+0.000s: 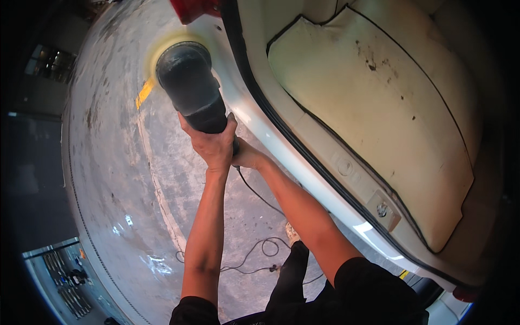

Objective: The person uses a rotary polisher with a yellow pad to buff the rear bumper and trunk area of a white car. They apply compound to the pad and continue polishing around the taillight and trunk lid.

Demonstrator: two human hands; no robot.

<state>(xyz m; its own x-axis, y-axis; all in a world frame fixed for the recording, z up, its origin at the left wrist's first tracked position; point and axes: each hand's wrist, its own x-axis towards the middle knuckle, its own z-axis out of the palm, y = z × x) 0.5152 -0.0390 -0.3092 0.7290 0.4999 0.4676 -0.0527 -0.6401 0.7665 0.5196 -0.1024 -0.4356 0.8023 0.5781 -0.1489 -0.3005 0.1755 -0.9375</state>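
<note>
at the far left, a tool cabinet (pixel 67 281) stands with rows of hand tools inside; next comes the grey floor (pixel 119 179), crossed by a pale crack and a short yellow strip (pixel 143 95). right of that, the black power tool (pixel 189 81) slants upward, its round, yellow-edged head at the white bodywork (pixel 260 122), near a red lamp (pixel 192 8); actual contact is hidden. the left hand (pixel 208 145) is wrapped round the tool's near end; the right hand (pixel 250 156), partly hidden, closes round its black handle. a black cord (pixel 257 192) trails down to loops on the floor. farther right, a black seal (pixel 254 92) borders the opening, with a spotted beige panel (pixel 368 130) inside.
</note>
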